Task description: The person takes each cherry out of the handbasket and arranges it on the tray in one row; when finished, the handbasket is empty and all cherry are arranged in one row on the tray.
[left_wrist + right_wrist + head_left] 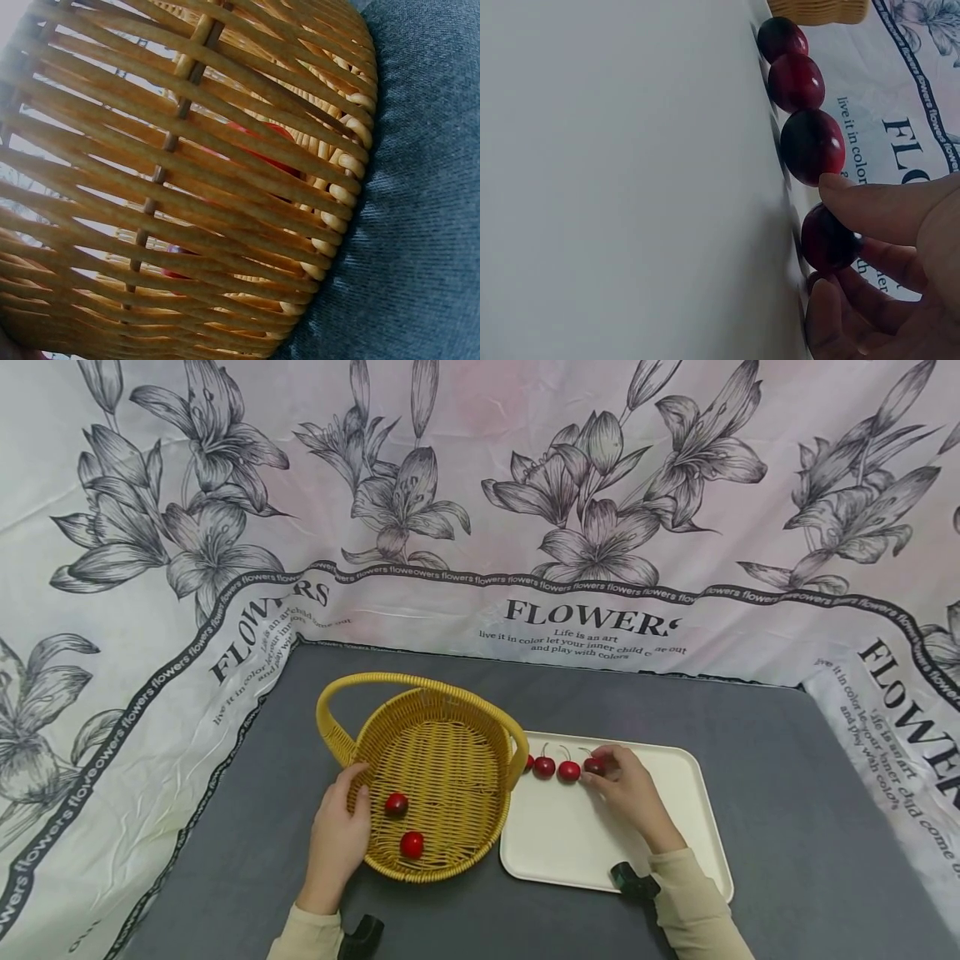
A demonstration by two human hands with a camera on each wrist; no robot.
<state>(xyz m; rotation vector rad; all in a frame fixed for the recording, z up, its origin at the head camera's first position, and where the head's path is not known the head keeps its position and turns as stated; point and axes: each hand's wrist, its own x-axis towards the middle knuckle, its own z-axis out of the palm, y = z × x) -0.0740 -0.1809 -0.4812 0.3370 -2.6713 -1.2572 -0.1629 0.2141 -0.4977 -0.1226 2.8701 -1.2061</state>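
On the left, a yellow woven basket (457,760) with an arched handle stands on the dark cloth, two red cherries (412,845) lying in it. My left hand (339,839) grips its left rim, thumb on the inner side. Right beside the basket is a cream rectangular tray (562,843), where several cherries (568,771) form a row near the far edge, stems up. My right hand (633,789) pinches the rightmost cherry (830,238) between thumb and fingers, low over the tray. The left wrist view shows the basket's woven side (225,180), with red showing through the gaps.
Grey cloth (772,777) covers the table. A white floral sheet (465,527) hangs behind it and along both sides. The basket's handle (420,678) arches up at its far side, its right end overlapping the tray's left edge in the head view.
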